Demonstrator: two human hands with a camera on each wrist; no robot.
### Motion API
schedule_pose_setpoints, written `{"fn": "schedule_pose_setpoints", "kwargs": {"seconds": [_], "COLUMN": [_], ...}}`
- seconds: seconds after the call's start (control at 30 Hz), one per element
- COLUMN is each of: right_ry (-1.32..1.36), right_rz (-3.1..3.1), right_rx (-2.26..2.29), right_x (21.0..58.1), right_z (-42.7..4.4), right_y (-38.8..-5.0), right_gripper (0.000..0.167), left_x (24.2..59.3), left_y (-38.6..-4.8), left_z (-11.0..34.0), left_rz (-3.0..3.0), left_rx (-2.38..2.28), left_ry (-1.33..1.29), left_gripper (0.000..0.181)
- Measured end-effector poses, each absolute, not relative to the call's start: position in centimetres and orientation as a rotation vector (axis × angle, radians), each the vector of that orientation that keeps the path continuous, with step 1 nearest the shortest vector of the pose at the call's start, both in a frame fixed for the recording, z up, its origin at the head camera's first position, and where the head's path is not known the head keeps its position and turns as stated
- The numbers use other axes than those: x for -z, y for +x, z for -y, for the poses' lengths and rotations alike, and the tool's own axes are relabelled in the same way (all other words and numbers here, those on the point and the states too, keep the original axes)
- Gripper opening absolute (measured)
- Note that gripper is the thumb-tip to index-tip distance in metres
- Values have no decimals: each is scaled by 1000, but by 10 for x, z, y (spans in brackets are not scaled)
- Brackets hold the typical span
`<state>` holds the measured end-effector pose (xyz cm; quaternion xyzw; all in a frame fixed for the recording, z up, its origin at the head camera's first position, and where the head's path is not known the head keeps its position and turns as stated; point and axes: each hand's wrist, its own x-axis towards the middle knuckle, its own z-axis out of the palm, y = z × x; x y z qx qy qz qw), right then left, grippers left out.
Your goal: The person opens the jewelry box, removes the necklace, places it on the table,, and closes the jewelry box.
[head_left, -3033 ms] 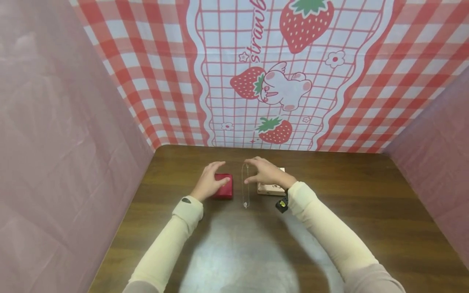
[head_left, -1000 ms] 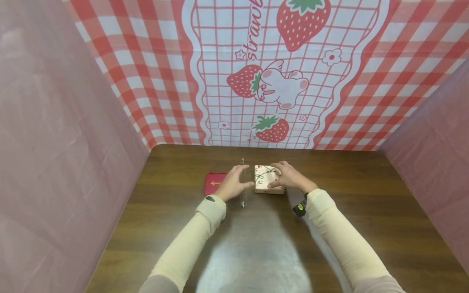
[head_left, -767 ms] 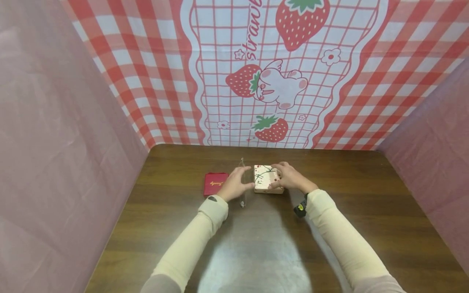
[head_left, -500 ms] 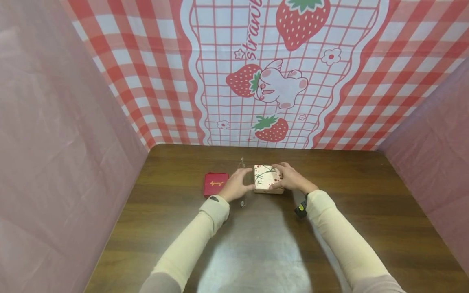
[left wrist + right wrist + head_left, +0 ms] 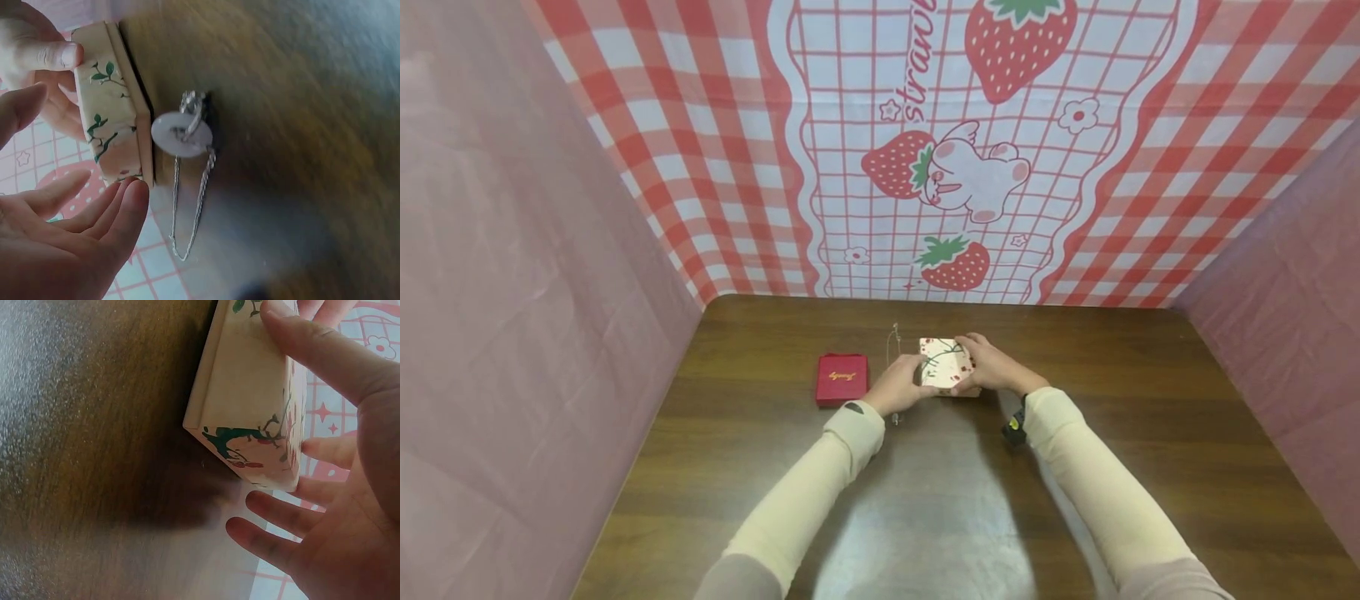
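A cream box (image 5: 942,360) with green stems and red flowers lies on the wooden table in the head view. My right hand (image 5: 997,367) grips its right part, thumb at the front edge and fingers toward the back; the right wrist view shows the thumb on the box (image 5: 240,381). Around the box's left end my left hand (image 5: 898,386) is spread. In the left wrist view its fingertips (image 5: 134,197) reach a corner of the box (image 5: 103,94), thumb held away. A thin chain necklace (image 5: 889,342) with a round pale pendant (image 5: 181,134) lies beside the box, partly hidden under my left hand.
A closed-looking red box (image 5: 842,379) with gold lettering sits left of the necklace on the table (image 5: 925,500). Behind stands a strawberry-print checked cloth (image 5: 955,267), with pink cloth walls at both sides. A dark device is at my right wrist (image 5: 1015,425).
My left hand has moved right from the red box, across the necklace, to the cream box's left end. My right hand has moved right from the necklace and taken hold of the cream box.
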<state>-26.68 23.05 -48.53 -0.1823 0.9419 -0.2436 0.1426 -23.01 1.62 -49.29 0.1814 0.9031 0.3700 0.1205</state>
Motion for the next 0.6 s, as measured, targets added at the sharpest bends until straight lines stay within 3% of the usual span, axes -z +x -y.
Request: {"fn": "schedule_pose_setpoints", "kwargs": {"seconds": [0.6], "right_ry": [-532], "right_rz": [-2686], "right_rx": [669], "right_x": [481], "right_z": [-221], "right_y": [-266], "right_gripper": [115], "left_x": [497], "left_y": [-227], "left_z": [-22], "left_rz": [-2587], "left_rx": [-1119], "left_ry": [459], "left_gripper": [71]}}
